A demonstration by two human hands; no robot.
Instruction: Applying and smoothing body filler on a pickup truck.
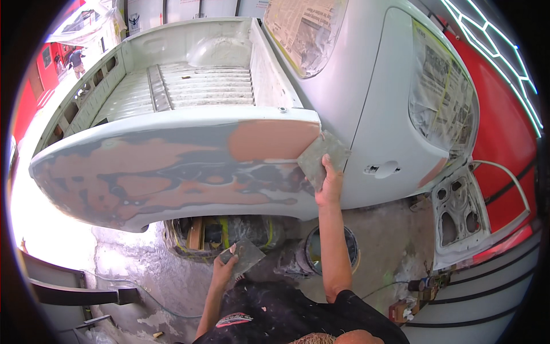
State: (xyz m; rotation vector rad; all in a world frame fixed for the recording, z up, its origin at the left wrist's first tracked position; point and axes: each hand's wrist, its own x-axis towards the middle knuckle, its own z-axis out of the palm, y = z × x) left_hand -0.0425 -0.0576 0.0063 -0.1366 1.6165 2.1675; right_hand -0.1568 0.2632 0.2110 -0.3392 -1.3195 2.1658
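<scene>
A person's right hand (328,186) grasps a flat grey sheet (313,157) over the cab-side end of a pickup's patched bed panel (172,172), at the edge of its reddish-brown filler (263,140) and just beside the pale cab (381,114), while the left hand (224,267), lower down near a plastic-wrapped wheel (267,230), clasps a second grey sheet (248,257) by one edge; a bucket (314,252) stands beneath the right forearm (333,246)

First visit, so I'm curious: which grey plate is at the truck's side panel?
The plate in the right hand, beside the salmon patch; the other plate in the left hand is lower, near the shirt.
</scene>
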